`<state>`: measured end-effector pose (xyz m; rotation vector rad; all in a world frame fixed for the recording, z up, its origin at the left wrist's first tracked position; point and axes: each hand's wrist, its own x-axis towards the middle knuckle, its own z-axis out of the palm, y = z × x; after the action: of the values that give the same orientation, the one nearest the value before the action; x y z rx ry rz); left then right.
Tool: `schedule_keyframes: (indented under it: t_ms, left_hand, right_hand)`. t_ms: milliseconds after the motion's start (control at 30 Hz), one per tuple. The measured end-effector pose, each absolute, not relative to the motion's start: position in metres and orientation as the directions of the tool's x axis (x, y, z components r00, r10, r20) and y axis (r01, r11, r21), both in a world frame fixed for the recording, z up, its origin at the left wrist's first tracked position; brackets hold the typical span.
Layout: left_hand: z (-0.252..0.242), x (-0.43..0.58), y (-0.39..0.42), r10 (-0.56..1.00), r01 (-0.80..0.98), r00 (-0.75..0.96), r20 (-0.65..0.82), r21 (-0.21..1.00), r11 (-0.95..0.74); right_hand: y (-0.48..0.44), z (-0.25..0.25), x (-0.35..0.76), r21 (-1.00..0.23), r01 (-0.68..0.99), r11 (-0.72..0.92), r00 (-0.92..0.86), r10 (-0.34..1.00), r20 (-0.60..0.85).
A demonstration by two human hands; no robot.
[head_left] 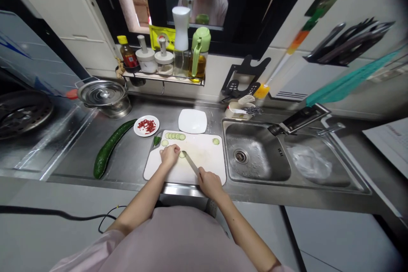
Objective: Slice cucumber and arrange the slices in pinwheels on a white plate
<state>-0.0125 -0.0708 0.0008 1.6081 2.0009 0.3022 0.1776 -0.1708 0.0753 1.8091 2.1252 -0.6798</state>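
Left hand (170, 154): my fingers curled over the cucumber stub (182, 154), pinning it on the cutting board (204, 153);
Right hand (208, 182): closed around the knife (191, 163), blade seemingly against the stub's end;
Slices (175, 136): rowed behind, clear of the blade

Steel counter (130, 159), double sink (264, 165), dark window (245, 4), white cabinets (63, 4), wall-mounted condiment shelf (165, 77)

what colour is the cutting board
White, head view; the left hand holds a cucumber piece on the cutting board, the right hand a knife.
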Motion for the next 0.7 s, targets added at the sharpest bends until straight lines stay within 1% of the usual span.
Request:
schedule_keyframes:
  t_ms: [267,533,700]
  left_hand:
    - [0.0011,-0.013,-0.0682,0.939,0.837,-0.133,-0.318,0.47,0.278]
    - [0.0002,-0.0123,-0.0691,0.942,0.846,-0.141,-0.304,0.458,0.275]
    - [0.0005,-0.0128,-0.0694,0.943,0.837,-0.134,-0.304,0.475,0.272]
  right_hand:
    - [-0.1682,0.0707,0.1732,-0.151,0.98,0.129,-0.189,0.844,-0.502]
    - [-0.1648,0.0729,0.1705,-0.118,0.981,0.153,-0.193,0.823,-0.534]
    - [-0.1626,0.0733,0.1672,-0.134,0.979,0.156,-0.205,0.797,-0.568]
